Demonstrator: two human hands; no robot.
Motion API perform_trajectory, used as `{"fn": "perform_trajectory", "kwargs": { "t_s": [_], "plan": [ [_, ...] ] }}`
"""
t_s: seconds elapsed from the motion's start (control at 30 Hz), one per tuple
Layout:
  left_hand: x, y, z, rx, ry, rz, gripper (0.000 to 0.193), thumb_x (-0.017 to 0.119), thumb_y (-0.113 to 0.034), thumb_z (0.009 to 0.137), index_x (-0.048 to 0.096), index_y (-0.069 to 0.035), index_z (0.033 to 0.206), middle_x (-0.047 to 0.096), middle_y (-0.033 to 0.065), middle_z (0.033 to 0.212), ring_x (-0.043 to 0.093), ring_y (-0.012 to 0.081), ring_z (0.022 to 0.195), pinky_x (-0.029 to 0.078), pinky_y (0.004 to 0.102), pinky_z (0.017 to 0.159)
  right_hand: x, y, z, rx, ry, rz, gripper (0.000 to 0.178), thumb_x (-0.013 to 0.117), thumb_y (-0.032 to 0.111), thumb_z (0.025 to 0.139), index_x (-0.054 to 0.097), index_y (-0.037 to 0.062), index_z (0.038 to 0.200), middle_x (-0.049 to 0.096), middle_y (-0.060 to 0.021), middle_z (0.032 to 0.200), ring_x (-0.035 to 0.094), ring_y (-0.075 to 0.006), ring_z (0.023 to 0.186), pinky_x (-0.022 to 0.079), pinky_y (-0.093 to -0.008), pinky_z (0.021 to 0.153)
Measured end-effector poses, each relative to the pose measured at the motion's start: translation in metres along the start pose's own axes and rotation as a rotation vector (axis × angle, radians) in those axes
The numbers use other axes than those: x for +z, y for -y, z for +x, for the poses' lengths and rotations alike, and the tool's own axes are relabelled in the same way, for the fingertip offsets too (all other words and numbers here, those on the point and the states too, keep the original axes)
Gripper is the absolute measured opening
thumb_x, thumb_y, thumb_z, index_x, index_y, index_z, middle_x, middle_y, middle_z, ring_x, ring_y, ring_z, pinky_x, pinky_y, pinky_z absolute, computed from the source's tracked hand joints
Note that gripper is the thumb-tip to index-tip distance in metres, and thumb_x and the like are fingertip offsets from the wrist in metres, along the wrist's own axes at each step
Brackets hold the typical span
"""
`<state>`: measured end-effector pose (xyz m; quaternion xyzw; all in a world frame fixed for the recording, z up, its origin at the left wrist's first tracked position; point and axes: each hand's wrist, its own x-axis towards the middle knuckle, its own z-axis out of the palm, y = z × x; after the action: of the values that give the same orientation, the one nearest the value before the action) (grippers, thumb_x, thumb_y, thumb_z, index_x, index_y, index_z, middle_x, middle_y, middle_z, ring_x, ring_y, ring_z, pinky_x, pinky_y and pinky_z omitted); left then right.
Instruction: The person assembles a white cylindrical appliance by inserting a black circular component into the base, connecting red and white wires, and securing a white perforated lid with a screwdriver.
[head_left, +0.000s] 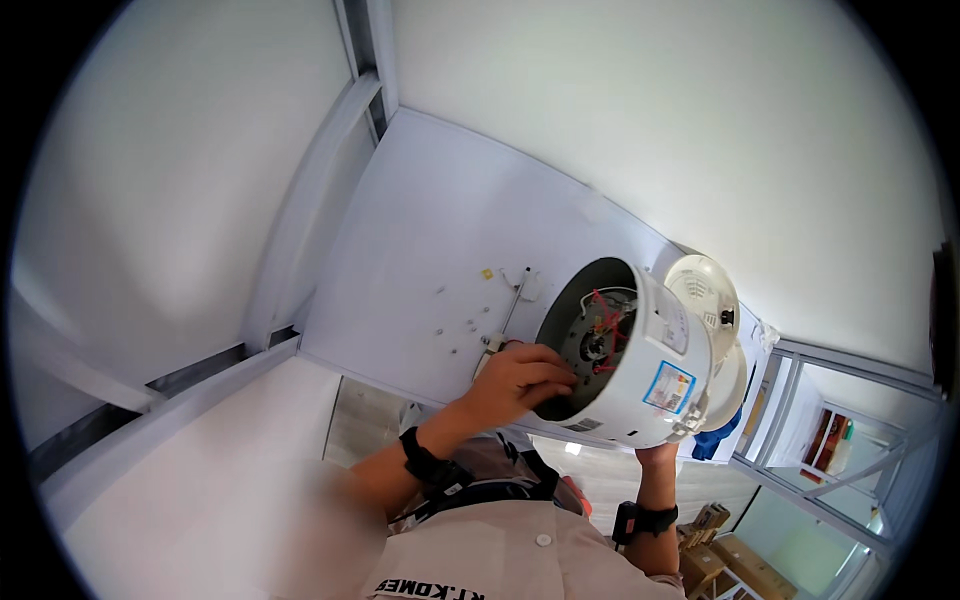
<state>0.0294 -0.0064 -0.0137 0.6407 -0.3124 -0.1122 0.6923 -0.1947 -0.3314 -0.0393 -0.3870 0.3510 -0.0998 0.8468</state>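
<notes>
A white rice cooker body [655, 330] is tipped on its side at the table's front edge, its open end facing left. Red and white wires [607, 312] and a round metal part [594, 345] show inside. My left hand [520, 380] is at the lower rim of that opening, fingers bent together and reaching just inside; whatever they pinch is hidden. From below and behind, my right hand [655, 456] holds the cooker's wall, most of its fingers out of sight. Left of the cooker lies a thin rod-like tool [516, 303], its near end partly behind my left hand.
Several small screws [472, 328], a yellow piece [487, 273] and a white piece [531, 288] lie on the white table [400, 220]. Cream round lid-like parts [700, 285] stand behind the cooker. Blue cloth [715, 440] hangs at the right edge. Cardboard boxes [745, 565] are on the floor.
</notes>
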Motion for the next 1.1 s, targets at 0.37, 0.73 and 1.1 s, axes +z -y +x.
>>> {"fn": "perform_trajectory", "kwargs": {
  "t_s": [0.37,0.73,1.1],
  "plan": [
    [0.003,0.004,0.001,-0.052,0.045,-0.117,0.026,0.082,-0.006,0.089,0.076,-0.006,0.114,0.068,0.0102,0.114,0.07,0.0257,0.093,0.057,0.0351,0.078,0.026,-0.007,-0.002,-0.004,-0.236,-0.028,0.062,0.044,0.048,0.109,0.038,0.0147,0.161,0.045,-0.0084,0.157,0.044,-0.0318,0.143,0.035,-0.0539,0.12],
    [-0.007,0.002,0.005,-0.04,0.162,-0.073,0.024,0.081,-0.003,0.087,0.076,-0.006,0.111,0.069,0.0111,0.118,0.071,0.0297,0.099,0.06,0.0383,0.083,0.071,-0.007,-0.006,-0.052,-0.39,0.035,0.077,0.032,0.063,0.109,0.022,0.0168,0.17,0.025,-0.0083,0.174,0.025,-0.034,0.159,0.019,-0.0564,0.129],
    [-0.01,0.007,0.004,0.012,0.133,-0.083,0.022,0.081,-0.003,0.088,0.077,-0.007,0.11,0.071,0.0092,0.12,0.072,0.029,0.104,0.06,0.038,0.089,0.107,-0.004,-0.007,-0.01,-0.487,0.079,0.087,0.027,0.076,0.104,0.023,0.0225,0.172,0.023,-0.0103,0.178,0.024,-0.0407,0.161,0.021,-0.0625,0.129]
  ]
}}
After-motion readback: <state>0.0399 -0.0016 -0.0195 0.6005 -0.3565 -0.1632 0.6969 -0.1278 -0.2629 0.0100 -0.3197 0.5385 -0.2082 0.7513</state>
